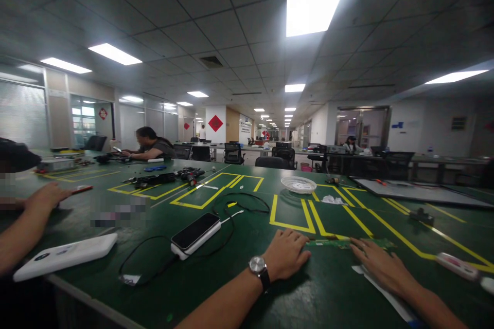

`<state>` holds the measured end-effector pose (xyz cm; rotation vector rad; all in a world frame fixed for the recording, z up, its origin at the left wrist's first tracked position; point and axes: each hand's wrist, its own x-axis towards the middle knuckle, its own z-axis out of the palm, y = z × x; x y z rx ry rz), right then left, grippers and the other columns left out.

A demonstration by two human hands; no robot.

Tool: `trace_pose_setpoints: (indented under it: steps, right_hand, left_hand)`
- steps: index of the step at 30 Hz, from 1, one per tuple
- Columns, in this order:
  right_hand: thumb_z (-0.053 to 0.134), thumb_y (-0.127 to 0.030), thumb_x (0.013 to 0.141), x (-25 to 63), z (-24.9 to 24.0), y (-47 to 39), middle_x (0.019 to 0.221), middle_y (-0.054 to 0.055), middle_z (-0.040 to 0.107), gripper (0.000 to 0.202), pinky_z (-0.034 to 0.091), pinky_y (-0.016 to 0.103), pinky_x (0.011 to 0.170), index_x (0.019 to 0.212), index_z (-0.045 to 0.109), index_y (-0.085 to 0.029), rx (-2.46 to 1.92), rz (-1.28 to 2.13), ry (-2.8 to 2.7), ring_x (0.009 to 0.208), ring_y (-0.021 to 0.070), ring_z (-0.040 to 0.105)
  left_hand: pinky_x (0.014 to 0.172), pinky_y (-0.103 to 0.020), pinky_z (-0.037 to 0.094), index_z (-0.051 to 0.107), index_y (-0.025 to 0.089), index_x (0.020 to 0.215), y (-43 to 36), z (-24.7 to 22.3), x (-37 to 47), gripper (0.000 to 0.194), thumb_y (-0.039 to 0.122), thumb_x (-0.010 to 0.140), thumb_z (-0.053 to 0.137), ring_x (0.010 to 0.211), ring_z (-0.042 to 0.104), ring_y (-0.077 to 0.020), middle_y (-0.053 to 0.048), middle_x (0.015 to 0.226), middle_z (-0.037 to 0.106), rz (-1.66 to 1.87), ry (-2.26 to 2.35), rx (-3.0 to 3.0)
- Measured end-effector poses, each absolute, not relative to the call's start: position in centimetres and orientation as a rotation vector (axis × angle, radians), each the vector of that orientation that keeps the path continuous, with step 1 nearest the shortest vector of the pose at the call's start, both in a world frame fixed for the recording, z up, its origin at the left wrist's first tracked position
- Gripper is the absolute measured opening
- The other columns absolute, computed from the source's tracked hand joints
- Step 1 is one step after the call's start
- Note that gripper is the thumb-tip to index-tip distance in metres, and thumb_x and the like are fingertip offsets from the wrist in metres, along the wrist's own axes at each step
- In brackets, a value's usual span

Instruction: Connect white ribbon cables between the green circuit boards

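My left hand, with a wristwatch on the wrist, rests flat on the green table, its fingers at the left end of a thin green circuit strip. My right hand lies flat on the table with its fingertips touching the right part of the same strip. Neither hand lifts it. A white paper slip lies partly under my right hand.
A phone on a white power bank with a black cable lies left of my hands. A white device sits near another person's arm at left. Farther off are a white dish, tools, yellow tape outlines and seated people.
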<state>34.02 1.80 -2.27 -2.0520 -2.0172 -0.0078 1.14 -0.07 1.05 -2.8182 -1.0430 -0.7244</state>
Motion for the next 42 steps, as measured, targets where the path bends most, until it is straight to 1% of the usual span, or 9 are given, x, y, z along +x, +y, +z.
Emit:
trace_pose_setpoints:
  steps: [3,10,14,17,22,24,27,34,42]
  right_hand:
    - [0.023,-0.062,0.093,32.7,-1.8,2.2,0.155,0.009,0.039,0.068,0.026,0.060,0.114,0.145,0.045,-0.025,-1.944,0.113,-2.207,0.143,0.0327,0.033]
    - [0.039,-0.060,0.093,26.9,0.7,-0.6,0.155,0.009,0.038,0.064,0.021,0.047,0.120,0.142,0.049,-0.021,-1.539,0.307,-2.431,0.143,0.0290,0.033]
    - [0.047,-0.052,0.093,23.7,2.2,-3.5,0.151,0.011,0.043,0.057,0.027,0.044,0.117,0.140,0.049,-0.021,-1.274,0.440,-2.498,0.138,0.0275,0.040]
    - [0.053,-0.041,0.090,22.5,3.0,-4.3,0.134,0.009,0.060,0.044,0.037,0.041,0.109,0.130,0.056,-0.022,-1.135,0.439,-2.523,0.125,0.0263,0.052]
    - [0.045,-0.025,0.090,25.2,3.4,-3.0,0.108,0.013,0.067,0.026,0.045,0.038,0.092,0.102,0.066,-0.016,-1.649,-0.087,-2.237,0.102,0.0263,0.061]
    - [0.045,-0.028,0.091,27.5,3.2,-2.4,0.109,0.016,0.065,0.028,0.046,0.040,0.087,0.103,0.066,-0.015,-1.964,-0.266,-2.047,0.101,0.0293,0.061]
    - [0.050,-0.035,0.088,30.2,2.5,-1.9,0.111,0.019,0.064,0.032,0.047,0.042,0.080,0.106,0.067,-0.014,-2.199,-0.246,-1.951,0.104,0.0345,0.060]
    - [0.053,-0.025,0.086,28.6,1.6,-1.9,0.095,0.009,0.067,0.018,0.044,0.031,0.076,0.094,0.068,-0.018,-1.748,0.073,-2.246,0.088,0.0219,0.061]
    - [0.060,-0.028,0.086,24.3,1.2,-3.0,0.092,0.004,0.066,0.012,0.042,0.030,0.078,0.095,0.065,-0.021,-1.373,0.174,-2.337,0.087,0.0194,0.058]
  left_hand:
    - [0.094,-0.038,0.041,0.055,0.023,0.125,0.1,1.2,1.2,0.033,0.042,0.100,0.042,0.113,0.052,-0.0249,-0.006,0.122,0.062,-0.740,-1.045,-2.806]
    - [0.095,-0.038,0.039,0.053,0.023,0.126,0.3,1.0,1.3,0.033,0.041,0.100,0.043,0.116,0.051,-0.0241,-0.005,0.124,0.062,-0.726,-1.077,-2.811]
    - [0.097,-0.041,0.037,0.052,0.025,0.126,-0.2,0.8,1.5,0.031,0.039,0.099,0.045,0.118,0.050,-0.0247,-0.005,0.126,0.061,-0.703,-1.046,-2.865]
    - [0.098,-0.041,0.036,0.049,0.025,0.130,-0.4,0.7,1.6,0.036,0.041,0.097,0.050,0.120,0.049,-0.0246,-0.006,0.129,0.059,-0.641,-0.994,-2.932]
    - [0.101,-0.044,0.035,0.039,0.024,0.141,-0.3,0.3,1.5,0.052,0.047,0.096,0.050,0.127,0.045,-0.0255,-0.007,0.139,0.052,-0.626,-0.972,-2.955]
    - [0.101,-0.044,0.035,0.042,0.023,0.139,-0.3,0.2,1.4,0.052,0.050,0.096,0.048,0.127,0.044,-0.0265,-0.008,0.139,0.052,-0.607,-0.987,-2.948]
    - [0.100,-0.044,0.036,0.047,0.022,0.136,-0.3,0.1,1.2,0.051,0.054,0.095,0.046,0.126,0.045,-0.0278,-0.009,0.139,0.052,-0.586,-1.007,-2.939]
    - [0.096,-0.045,0.038,0.051,0.020,0.134,-0.5,0.6,1.0,0.057,0.060,0.094,0.042,0.123,0.047,-0.0300,-0.011,0.140,0.052,-0.502,-1.020,-2.950]
    - [0.094,-0.044,0.040,0.052,0.019,0.133,-0.6,0.6,1.0,0.060,0.062,0.092,0.045,0.121,0.049,-0.0298,-0.011,0.138,0.054,-0.507,-0.992,-2.934]
